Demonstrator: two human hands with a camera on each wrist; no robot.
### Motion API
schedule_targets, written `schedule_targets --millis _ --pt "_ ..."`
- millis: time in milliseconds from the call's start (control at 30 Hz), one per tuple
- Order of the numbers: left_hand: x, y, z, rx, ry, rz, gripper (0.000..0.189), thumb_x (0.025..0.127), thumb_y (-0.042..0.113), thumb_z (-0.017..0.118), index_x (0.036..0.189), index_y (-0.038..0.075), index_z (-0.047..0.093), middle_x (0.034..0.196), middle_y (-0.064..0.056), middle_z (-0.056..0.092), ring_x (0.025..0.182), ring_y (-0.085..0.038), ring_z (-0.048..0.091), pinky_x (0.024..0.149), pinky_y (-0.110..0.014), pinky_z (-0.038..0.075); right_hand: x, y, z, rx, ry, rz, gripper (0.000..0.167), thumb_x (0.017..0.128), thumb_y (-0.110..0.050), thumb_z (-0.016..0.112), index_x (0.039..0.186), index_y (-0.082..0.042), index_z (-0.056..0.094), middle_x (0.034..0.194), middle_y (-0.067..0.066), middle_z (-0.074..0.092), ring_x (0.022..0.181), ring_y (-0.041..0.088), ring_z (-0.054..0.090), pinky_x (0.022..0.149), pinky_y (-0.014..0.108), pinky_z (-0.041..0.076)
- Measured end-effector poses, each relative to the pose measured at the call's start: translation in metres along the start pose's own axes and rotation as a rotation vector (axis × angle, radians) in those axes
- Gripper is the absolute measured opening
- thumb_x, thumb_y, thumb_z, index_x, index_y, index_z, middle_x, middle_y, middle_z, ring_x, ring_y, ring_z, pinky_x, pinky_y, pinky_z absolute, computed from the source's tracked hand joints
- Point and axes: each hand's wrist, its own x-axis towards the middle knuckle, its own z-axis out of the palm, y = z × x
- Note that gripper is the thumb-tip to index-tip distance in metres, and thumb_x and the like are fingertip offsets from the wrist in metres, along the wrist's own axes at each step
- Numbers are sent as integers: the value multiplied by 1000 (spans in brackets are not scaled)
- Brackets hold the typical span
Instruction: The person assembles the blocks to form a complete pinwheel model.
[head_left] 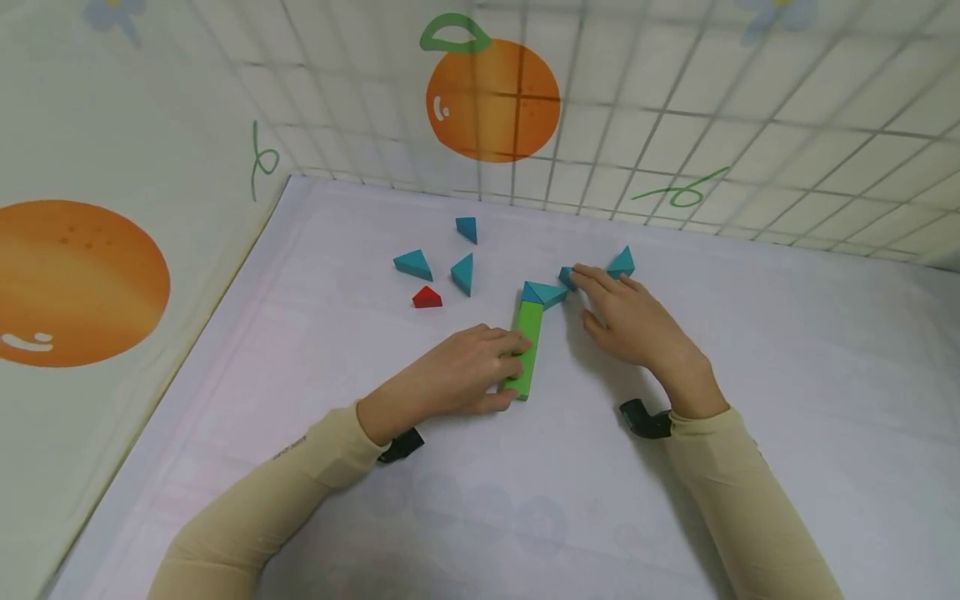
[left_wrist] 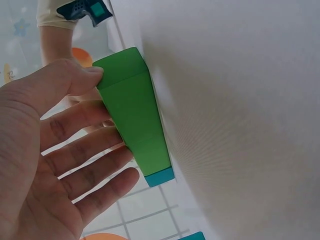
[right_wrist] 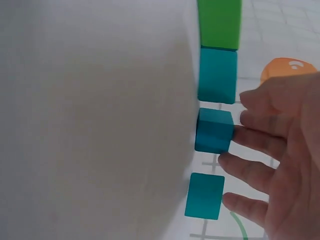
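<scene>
A long green bar (head_left: 531, 325) lies on the white surface, with two blue triangular blocks (head_left: 549, 295) set against its far end. My left hand (head_left: 468, 371) rests along the bar's left side. In the left wrist view its thumb touches the near corner of the bar and the fingers lie fairly straight along the side. My right hand (head_left: 630, 321) has its fingers stretched out over a small blue block (head_left: 566, 276), partly hidden under the fingertips. In the right wrist view the fingertips are right at that blue block (right_wrist: 214, 131). Another blue triangular block (head_left: 622, 262) lies just beyond this hand.
Left of the bar lie several loose blue triangular blocks (head_left: 462, 274) and a small red block (head_left: 427, 297). A tiled wall (head_left: 615, 125) with an orange fruit picture (head_left: 493, 100) rises behind the surface. A second wall (head_left: 217, 167) borders it on the left.
</scene>
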Motion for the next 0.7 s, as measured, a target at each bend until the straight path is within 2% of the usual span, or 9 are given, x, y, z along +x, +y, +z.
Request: schedule_targets --millis 133,433,700 --pt "-1 0 0 5 -1 0 22 85 31 76 97 12 75 126 -8 65 115 -23 63 97 -33 51 2 0 2 -1 -1 -5 56 98 -13 53 150 0 34 154 16 37 140 36 39 112 60 30" --pt "-1 0 0 16 -17 -8 23 86 31 75 98 13 75 127 -6 66 118 -22 61 97 -33 51 4 -1 5 44 -4 -41 54 97 -8 52 148 2 36 155 16 35 142 38 34 112 58 32" --pt "-1 1 -2 14 -40 -19 22 86 31 74 100 13 75 128 -6 65 119 -22 60 97 -33 50 4 -2 6 1 14 -17 50 97 -11 53 146 -2 42 156 19 31 129 44 49 108 58 36"
